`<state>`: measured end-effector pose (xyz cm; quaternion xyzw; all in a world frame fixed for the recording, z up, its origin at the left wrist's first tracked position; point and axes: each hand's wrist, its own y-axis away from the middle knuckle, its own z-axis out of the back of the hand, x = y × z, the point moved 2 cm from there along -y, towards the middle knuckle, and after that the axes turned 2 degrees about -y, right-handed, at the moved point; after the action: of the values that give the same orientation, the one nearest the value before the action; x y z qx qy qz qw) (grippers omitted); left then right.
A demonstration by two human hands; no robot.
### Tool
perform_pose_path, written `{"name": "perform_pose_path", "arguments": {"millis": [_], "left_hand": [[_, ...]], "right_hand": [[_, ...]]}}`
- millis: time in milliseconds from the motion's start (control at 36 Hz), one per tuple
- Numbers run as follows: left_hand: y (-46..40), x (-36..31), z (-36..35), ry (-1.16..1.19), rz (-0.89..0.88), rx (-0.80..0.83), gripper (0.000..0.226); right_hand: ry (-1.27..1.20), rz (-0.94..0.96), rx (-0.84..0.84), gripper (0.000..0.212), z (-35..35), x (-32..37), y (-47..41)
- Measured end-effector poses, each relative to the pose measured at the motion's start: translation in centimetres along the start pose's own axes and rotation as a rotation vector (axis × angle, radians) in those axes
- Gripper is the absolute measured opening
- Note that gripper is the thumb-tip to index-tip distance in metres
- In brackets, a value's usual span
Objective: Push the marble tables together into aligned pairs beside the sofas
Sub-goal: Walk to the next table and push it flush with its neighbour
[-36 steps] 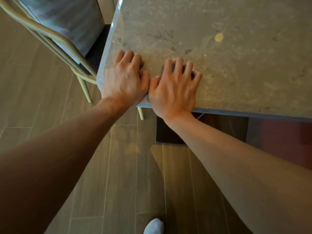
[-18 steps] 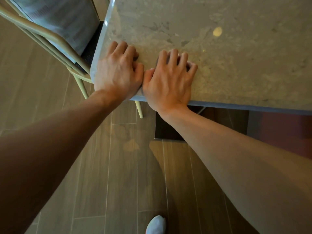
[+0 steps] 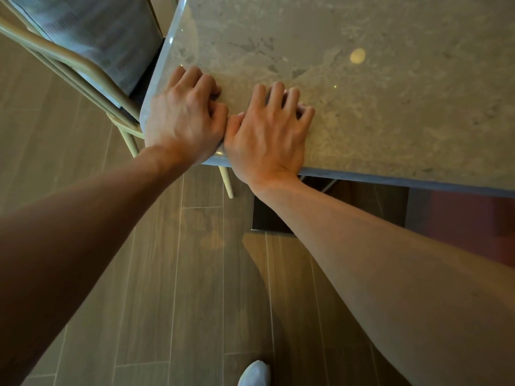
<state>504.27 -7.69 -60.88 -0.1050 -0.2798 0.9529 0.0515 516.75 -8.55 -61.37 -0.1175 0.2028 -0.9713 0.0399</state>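
A grey marble table [image 3: 376, 101] fills the upper right of the head view, with its near left corner in front of me. My left hand [image 3: 184, 118] lies palm down right on that corner, fingers curled onto the top. Beside it, thumbs touching, my right hand [image 3: 264, 129] presses on the near edge with its fingers bent and slightly spread. Both wrists hang over the edge. No second table and no sofa are in sight.
A chair [image 3: 92, 65] with a pale metal frame and a grey seat stands close against the table's left side, one leg [image 3: 227, 185] under the corner. The table's dark base [image 3: 278, 215] sits on the wood-plank floor. My shoe tip [image 3: 253, 371] shows at the bottom.
The table corner has slid a little to the left and away from me, closer to the chair, with both hands still pressed on it. The chair and my foot have stayed put.
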Motion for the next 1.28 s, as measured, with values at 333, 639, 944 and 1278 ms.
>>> {"name": "perform_pose_path", "arguments": {"millis": [333,639,944,1278], "left_hand": [[-0.1,-1.0,0.6,-0.029,-0.006,0.09,0.029],[-1.1,-11.1,0.0,0.049,-0.099,0.233,0.03],[-3.2,-38.0,-5.1,0.224,-0.3,0.434,0.047],[-3.0,-49.0,-11.0,0.055,-0.233,0.566,0.068]], "right_hand": [[-0.024,-0.02,0.08,0.03,0.8,-0.5,0.2],[-0.128,0.073,0.151,0.041,6.9,-12.7,-0.5],[0.154,-0.154,0.181,0.035,15.1,-40.3,0.5],[0.126,-0.02,0.256,0.046,15.4,-52.7,0.7]]}}
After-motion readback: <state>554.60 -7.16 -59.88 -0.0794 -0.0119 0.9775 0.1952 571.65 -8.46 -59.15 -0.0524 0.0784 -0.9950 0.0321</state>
